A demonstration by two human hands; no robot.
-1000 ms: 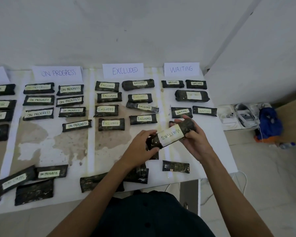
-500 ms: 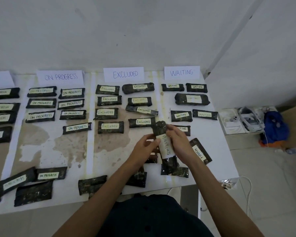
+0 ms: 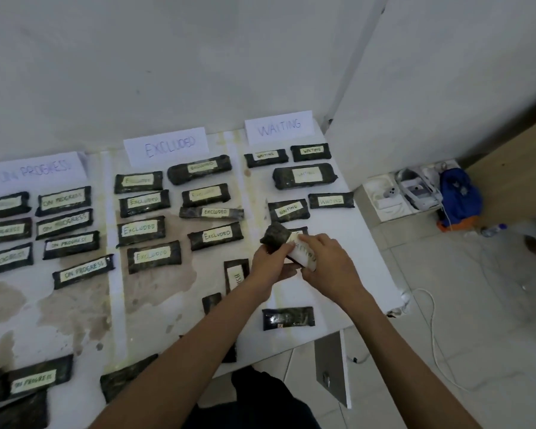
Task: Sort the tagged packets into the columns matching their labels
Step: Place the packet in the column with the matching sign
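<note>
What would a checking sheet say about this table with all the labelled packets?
Surface: white table, brown stains.
Job's things: WAITING packet held over the WAITING column, below the WAITING sign; ON PROGRESS packet unsorted at the near edge.
Clutter: blue bag and white boxes on the floor.
Hands: left hand and right hand both grip the WAITING packet.
Cables: white cable loops across the floor.
Surroundings: white wall, tiled floor.

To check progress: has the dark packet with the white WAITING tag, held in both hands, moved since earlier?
Yes. The dark wrapped packet went right, from the column border into the column under the white WAITING paper sign.
</note>
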